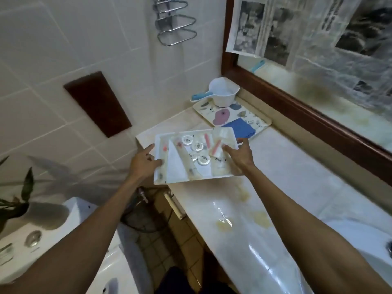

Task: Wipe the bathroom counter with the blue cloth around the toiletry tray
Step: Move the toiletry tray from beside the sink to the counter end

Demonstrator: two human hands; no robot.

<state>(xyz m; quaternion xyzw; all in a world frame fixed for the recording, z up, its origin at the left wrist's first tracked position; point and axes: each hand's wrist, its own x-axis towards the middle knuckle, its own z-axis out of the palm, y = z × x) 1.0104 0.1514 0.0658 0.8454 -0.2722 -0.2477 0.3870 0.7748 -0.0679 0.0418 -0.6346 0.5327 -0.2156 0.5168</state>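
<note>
A white toiletry tray (161, 177) with small round containers, pink tubes and sachets hangs tilted over the left end of the pale counter (282, 179). My left hand (143, 161) holds its left edge, thumb on the rim and index finger stretched along the side. At the right edge, my right hand (240, 154) grips the tray with the thumb over the rim and the fingers spread behind it. The blue cloth (240, 128) lies folded just beyond the tray, on a patterned tray (263, 124) in the counter's far corner.
A white scoop with a blue handle (222, 92) stands on the patterned tray. Yellowish stains (223, 225) and wet glare mark the counter nearer me. A basin (360, 242) lies at lower right, a toilet cistern (42, 247) and plant at lower left, and a wood-framed mirror behind the counter.
</note>
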